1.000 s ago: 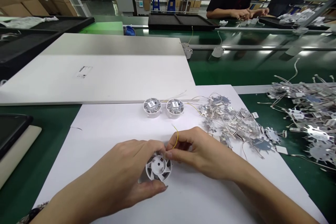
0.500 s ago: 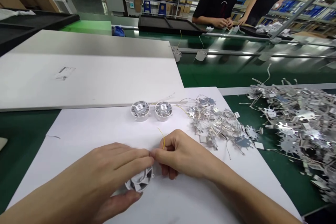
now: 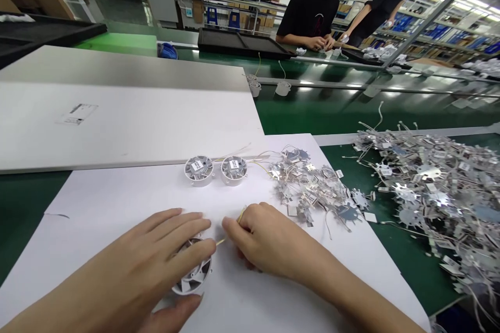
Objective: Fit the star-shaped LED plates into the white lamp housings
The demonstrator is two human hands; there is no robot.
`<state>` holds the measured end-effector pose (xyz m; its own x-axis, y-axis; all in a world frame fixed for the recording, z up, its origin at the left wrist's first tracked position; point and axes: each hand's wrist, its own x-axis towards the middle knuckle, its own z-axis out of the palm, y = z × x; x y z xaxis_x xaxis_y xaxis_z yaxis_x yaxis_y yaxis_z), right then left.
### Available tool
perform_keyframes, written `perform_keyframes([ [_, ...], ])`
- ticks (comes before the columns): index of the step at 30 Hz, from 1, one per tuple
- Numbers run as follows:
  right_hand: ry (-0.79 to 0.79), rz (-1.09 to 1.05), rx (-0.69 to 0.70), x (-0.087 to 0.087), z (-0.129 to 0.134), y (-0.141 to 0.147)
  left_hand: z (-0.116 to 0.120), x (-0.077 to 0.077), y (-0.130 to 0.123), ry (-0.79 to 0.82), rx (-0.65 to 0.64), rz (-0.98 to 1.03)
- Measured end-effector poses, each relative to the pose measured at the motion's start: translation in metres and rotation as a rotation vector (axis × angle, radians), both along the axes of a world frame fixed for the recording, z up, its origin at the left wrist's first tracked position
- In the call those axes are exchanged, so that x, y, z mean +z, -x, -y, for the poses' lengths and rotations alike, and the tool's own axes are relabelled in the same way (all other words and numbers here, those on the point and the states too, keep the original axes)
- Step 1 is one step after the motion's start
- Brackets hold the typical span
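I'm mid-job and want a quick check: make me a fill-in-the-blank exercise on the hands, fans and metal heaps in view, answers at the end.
The hand spread over the near fan is the person's ____ hand.
The wire held by the right hand is colored ____.
Beyond the hands, ____ labelled fans stand side by side.
The larger metal heap lies to the ____ of the smaller heap.

Missing words: left; yellow; two; right.
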<state>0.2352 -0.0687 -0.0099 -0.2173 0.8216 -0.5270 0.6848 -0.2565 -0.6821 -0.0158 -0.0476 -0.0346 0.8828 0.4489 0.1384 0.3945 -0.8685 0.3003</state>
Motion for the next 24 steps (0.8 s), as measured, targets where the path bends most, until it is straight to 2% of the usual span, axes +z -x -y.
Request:
perform_keyframes([
  [3,-0.014,0.011,0.048,0.009,0.000,-0.016,0.003,-0.014,-0.007,-0.066,0.030,0.046],
  [5,-0.147,-0.010,0.020,0.015,-0.003,-0.038,0.002,-0.018,-0.010,-0.085,0.031,0.039],
  [6,-0.295,0.011,-0.067,0.018,-0.006,-0.051,0.001,-0.019,-0.011,-0.085,0.013,0.028],
  [8,-0.638,0.196,-0.344,0.019,-0.015,-0.077,-0.002,-0.019,-0.011,-0.070,-0.027,0.008],
  [9,-0.750,0.314,-0.453,0.017,-0.021,-0.088,-0.005,-0.019,-0.010,-0.064,-0.047,0.004],
  [10,-0.795,0.409,-0.505,0.014,-0.028,-0.097,-0.007,-0.019,-0.009,-0.062,-0.065,0.005],
  [12,-0.774,0.482,-0.497,0.004,-0.040,-0.110,-0.010,-0.021,-0.008,-0.070,-0.080,0.027],
  [14,-0.725,0.455,-0.457,-0.005,-0.047,-0.118,-0.009,-0.024,-0.007,-0.082,-0.087,0.052],
  [16,-0.710,0.431,-0.477,-0.010,-0.049,-0.124,-0.006,-0.027,-0.009,-0.080,-0.057,0.059],
  [21,-0.805,0.283,-0.709,-0.005,-0.039,-0.144,0.002,-0.031,-0.012,-0.001,0.044,0.080],
  [24,-0.848,0.087,-0.769,0.001,-0.034,-0.144,0.001,-0.032,-0.010,0.040,0.051,0.150],
])
